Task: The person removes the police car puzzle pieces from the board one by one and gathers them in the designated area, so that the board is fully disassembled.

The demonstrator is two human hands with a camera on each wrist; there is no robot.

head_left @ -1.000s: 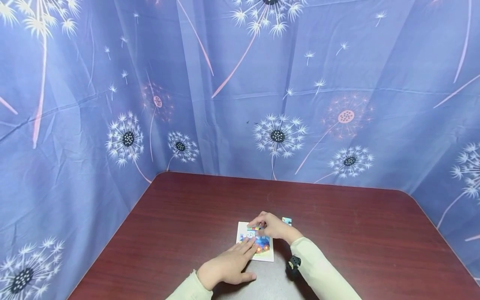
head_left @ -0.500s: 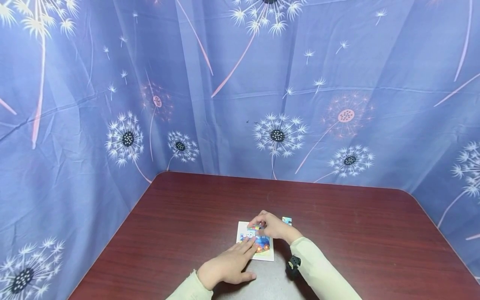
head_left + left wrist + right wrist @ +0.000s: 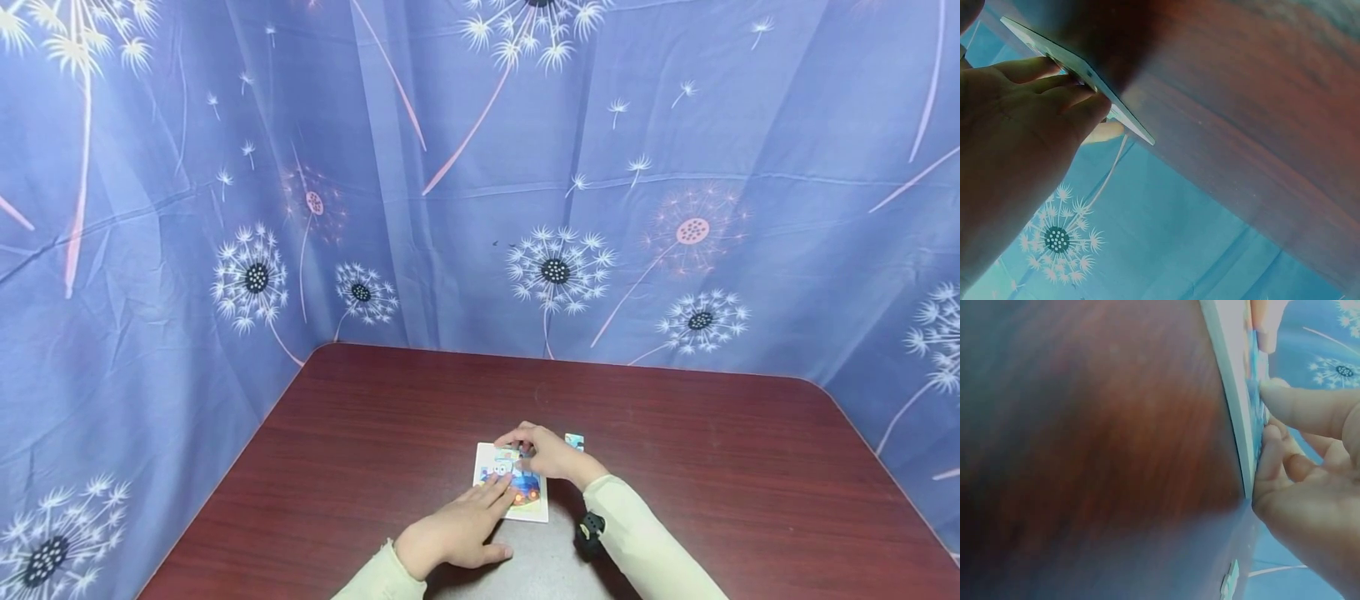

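In the head view alone, the puzzle board (image 3: 484, 457) shows its cartoon eyes (image 3: 500, 470)

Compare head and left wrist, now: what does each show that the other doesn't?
Only head: the loose puzzle piece, the blue cartoon vehicle on the puzzle board, the pale sleeves and the black wrist camera.

Only left wrist: the palm side of the left hand, and the board from low down, nearly edge-on.

Both: left hand touching the board, wood-grain tabletop, dandelion-print curtain.
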